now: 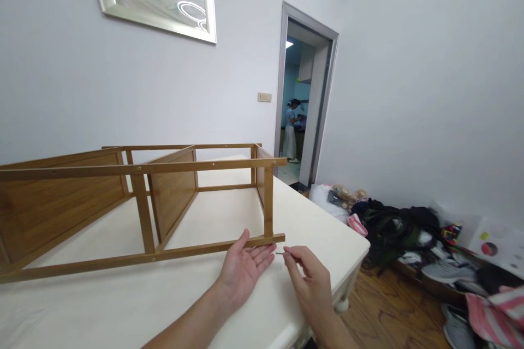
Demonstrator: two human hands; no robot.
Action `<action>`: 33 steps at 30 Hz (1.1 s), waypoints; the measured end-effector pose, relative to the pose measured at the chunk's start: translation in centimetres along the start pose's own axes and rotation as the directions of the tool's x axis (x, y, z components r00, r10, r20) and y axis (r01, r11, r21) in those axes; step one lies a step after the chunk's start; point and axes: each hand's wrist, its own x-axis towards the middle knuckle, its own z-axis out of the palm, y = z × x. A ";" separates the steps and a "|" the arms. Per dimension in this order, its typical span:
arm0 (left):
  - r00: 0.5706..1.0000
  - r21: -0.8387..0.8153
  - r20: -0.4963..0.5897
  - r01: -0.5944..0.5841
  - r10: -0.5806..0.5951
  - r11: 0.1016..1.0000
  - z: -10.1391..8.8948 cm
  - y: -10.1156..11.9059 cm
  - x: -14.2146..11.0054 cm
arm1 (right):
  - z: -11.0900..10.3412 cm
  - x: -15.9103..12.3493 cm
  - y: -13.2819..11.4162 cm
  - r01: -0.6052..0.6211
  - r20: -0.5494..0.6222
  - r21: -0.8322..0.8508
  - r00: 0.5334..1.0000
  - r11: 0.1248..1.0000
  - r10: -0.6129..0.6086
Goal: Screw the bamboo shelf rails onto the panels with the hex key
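A brown wooden shelf frame [204, 248] lies on its side, with panels set between its long rails. Palm up and fingers stretched out, my left hand [241, 272] is at the near end of the lower rail, its fingertips beside or just under the wood. I cannot tell whether they touch it. My right hand [309, 278] pinches a thin metal rod [280, 253], which points left toward the rail's end and my left fingertips. Its exact kind is too small to make out. Screw heads or holes show along the rails.
The frame rests on a cream table [319, 218], whose right edge drops to a wooden floor [380, 305]. Clothes and bags [393, 229] are piled along the right wall, with shoes [450, 271] beside them. A person [290, 128] stands beyond the doorway [282, 87].
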 end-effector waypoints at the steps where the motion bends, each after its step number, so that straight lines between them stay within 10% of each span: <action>1: 1.000 -0.002 0.005 -0.004 0.004 1.000 0.0 -0.1 0.0 | 0.1 -0.1 0.0 0.040 -0.012 -0.022 0.999 0.999 -0.040; 11: 0.999 -0.008 0.015 -0.045 0.045 0.999 -0.3 -0.5 0.6 | 0.6 -0.7 0.6 0.406 0.075 -0.159 0.914 0.900 -0.399; 33: 0.999 0.002 0.016 -0.048 0.048 0.999 -0.1 -0.5 0.4 | 1.2 -0.1 0.4 0.420 0.192 -0.236 0.904 0.876 -0.382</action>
